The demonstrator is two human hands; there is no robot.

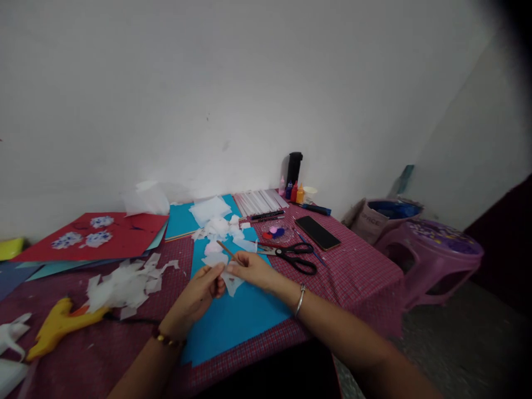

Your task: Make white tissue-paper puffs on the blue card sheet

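Observation:
Both hands meet over a blue sheet (245, 316) near the front of the table. My left hand (208, 285) is closed, pinching a thin white piece of tissue paper (233, 284) with thumb and fingertips. Closed beside it, my right hand (255, 270) holds a thin brown wooden stick (225, 249) that slants up to the left, and its fingers also touch the tissue. Just beyond them lies a heap of white paper pieces (219, 228). Black-handled scissors (291, 255) lie open right of my right hand. Parts of the tissue are hidden behind the fingers.
A yellow glue gun (62, 327) and torn white scraps (124, 282) lie left. Behind them, white-and-blue flowers sit on a red sheet (128, 235). A phone (318, 233), paint bottles (294, 192) and a dabbed paint palette (276, 233) are right. A purple stool (436, 260) stands beyond the table.

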